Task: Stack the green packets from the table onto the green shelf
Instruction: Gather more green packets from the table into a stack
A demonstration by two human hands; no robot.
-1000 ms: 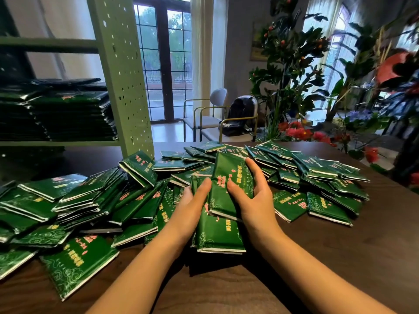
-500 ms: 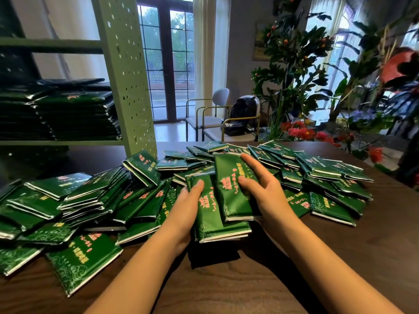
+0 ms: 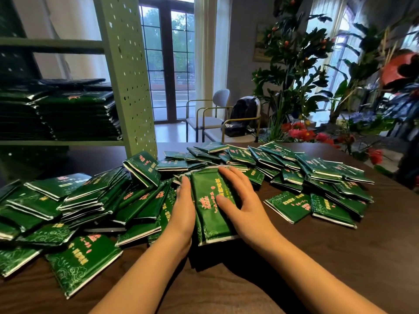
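Bare dark worktop (image 3: 340, 250) lies open along the bottom and lower right of the frame. At centre sits a stack of green packets (image 3: 210, 214), glossy, pink print up. The left hand (image 3: 183, 214) lies flat, fingers straight, against its left edge, and the right hand (image 3: 240, 200) is spread over its top. Loose packets (image 3: 95, 200) sprawl across mid-frame. Upper left, the green shelf (image 3: 127, 87) holds dim piles (image 3: 74, 116), cut off at the frame's edge.
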